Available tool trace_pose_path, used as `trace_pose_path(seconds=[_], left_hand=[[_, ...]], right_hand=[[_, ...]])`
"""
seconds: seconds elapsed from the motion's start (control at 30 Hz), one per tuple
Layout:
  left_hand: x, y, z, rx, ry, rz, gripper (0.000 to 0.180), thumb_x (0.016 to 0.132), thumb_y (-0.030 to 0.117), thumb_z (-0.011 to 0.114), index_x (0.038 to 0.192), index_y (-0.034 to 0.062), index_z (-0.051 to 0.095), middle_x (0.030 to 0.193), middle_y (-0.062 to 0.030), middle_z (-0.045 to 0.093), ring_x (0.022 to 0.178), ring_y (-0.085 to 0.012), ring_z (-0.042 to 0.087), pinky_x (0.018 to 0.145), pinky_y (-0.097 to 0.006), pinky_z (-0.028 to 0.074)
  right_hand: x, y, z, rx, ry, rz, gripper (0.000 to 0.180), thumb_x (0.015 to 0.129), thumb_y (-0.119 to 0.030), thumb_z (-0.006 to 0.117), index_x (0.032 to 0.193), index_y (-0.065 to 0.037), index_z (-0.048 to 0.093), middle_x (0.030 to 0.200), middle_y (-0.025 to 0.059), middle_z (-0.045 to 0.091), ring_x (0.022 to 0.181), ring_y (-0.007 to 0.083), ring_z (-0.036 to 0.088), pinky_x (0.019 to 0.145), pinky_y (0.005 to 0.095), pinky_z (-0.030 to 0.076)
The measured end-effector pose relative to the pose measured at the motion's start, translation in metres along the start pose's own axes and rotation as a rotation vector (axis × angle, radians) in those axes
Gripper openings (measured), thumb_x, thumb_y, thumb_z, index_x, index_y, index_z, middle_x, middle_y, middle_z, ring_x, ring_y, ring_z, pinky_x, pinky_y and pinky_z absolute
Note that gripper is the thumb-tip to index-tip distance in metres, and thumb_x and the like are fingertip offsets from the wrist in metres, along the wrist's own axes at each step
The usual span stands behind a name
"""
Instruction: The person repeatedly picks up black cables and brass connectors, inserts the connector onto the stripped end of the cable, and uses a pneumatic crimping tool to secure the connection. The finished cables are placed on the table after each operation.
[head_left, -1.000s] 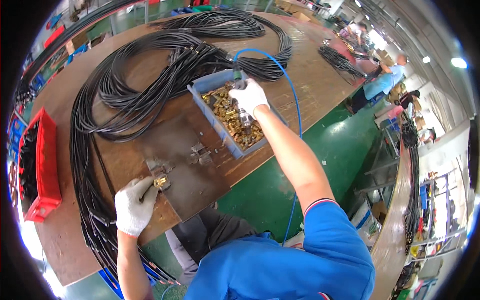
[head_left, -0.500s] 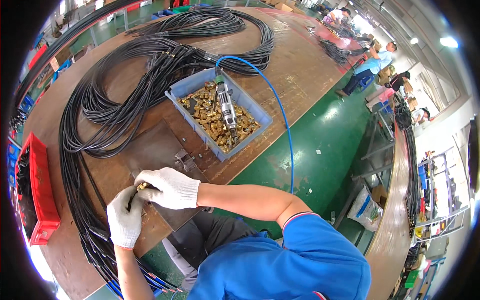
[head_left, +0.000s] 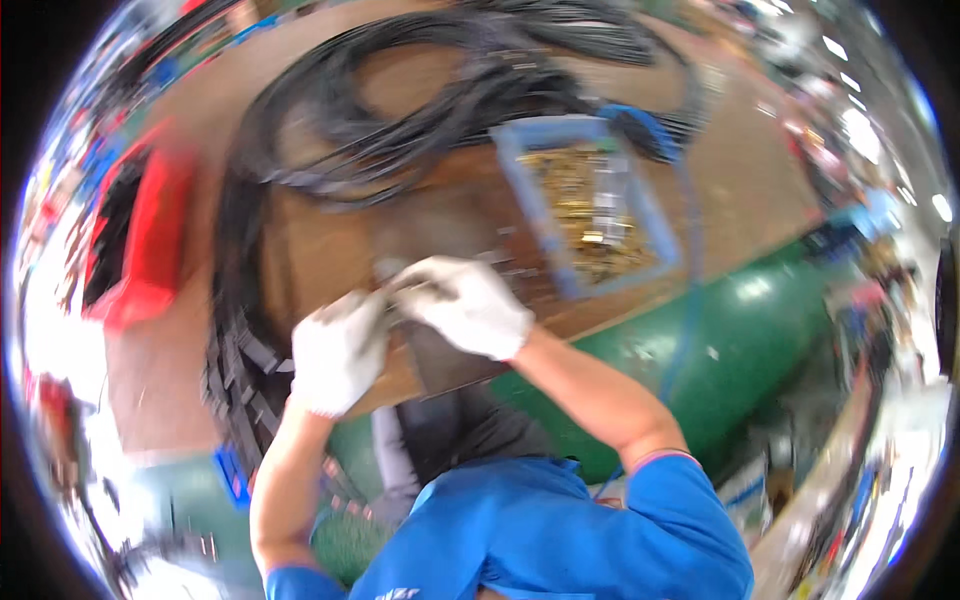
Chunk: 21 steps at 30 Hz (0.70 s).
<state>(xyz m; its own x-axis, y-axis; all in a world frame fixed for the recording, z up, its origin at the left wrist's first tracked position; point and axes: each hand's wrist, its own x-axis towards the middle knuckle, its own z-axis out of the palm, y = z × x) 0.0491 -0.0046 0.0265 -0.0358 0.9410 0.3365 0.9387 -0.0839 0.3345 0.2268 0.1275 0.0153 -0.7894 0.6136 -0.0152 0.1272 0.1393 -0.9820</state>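
Observation:
Both my hands wear white gloves and meet over the near edge of the brown table. The fingers of my left hand [head_left: 340,352] are closed, but what they grip is hidden and blurred. My right hand [head_left: 462,305] is pinched close against the left fingertips; the small brass fitting seen there half a second ago is now lost in the blur. Beyond and right of my hands is a blue plastic bin [head_left: 540,225] of loose brass fittings [head_left: 570,195]. A silver hand-held air tool [head_left: 608,195] lies across them.
Black cables [head_left: 245,200] lie in long coils across the table, running down its left side. A red bin [head_left: 160,240] with black contents stands at left. A dark plate [head_left: 440,350] lies under my hands. A blue hose [head_left: 690,290] hangs over the table's right edge above green floor.
The view has swung left and blurred, so table, bins and cables appear shifted right. My hands stay together, fingers still closed; the brass fitting no longer shows clearly.

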Motion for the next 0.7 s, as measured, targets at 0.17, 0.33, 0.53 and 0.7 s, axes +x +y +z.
trace_pose_path(seconds=[0.17,0.33,0.53,0.7], left_hand=[[-0.013,-0.045,-0.068,-0.119,0.156,-0.246,0.035,0.089,0.015,0.077,0.123,0.0063,0.075,0.117,-0.0183,0.073,0.110,-0.0361,0.072,0.097,-0.044,0.057],[-0.053,-0.063,-0.094,-0.033,-0.116,-0.308,0.058,0.078,0.014,0.086,0.133,0.0060,0.071,0.131,-0.0154,0.070,0.126,-0.0369,0.065,0.109,-0.046,0.052],[-0.051,-0.060,-0.042,0.185,-0.042,-0.134,0.058,0.074,0.019,0.088,0.129,0.0107,0.072,0.122,-0.0106,0.070,0.120,-0.0356,0.065,0.107,-0.047,0.049],[-0.031,-0.027,-0.036,0.030,-0.001,-0.017,0.045,0.075,0.019,0.087,0.117,0.0075,0.077,0.113,-0.0113,0.073,0.112,-0.0359,0.066,0.101,-0.046,0.051]], right_hand=[[0.006,-0.002,-0.024,0.273,0.215,0.015,0.019,0.102,-0.015,0.072,0.116,-0.002,0.075,0.087,0.0055,0.074,0.075,0.0109,0.067,0.064,0.0280,0.054],[0.011,-0.001,-0.043,0.586,0.179,0.049,0.020,0.105,-0.018,0.070,0.114,-0.001,0.074,0.080,0.0068,0.073,0.060,0.0137,0.065,0.050,0.0289,0.050],[-0.001,-0.005,-0.041,0.637,0.156,-0.056,0.022,0.106,-0.016,0.070,0.119,0.001,0.071,0.084,0.0085,0.073,0.066,0.0141,0.068,0.056,0.0307,0.055],[-0.047,-0.023,-0.036,0.365,0.149,-0.134,0.023,0.103,-0.006,0.071,0.123,0.004,0.069,0.093,0.0111,0.076,0.077,0.0148,0.072,0.069,0.0301,0.060]])
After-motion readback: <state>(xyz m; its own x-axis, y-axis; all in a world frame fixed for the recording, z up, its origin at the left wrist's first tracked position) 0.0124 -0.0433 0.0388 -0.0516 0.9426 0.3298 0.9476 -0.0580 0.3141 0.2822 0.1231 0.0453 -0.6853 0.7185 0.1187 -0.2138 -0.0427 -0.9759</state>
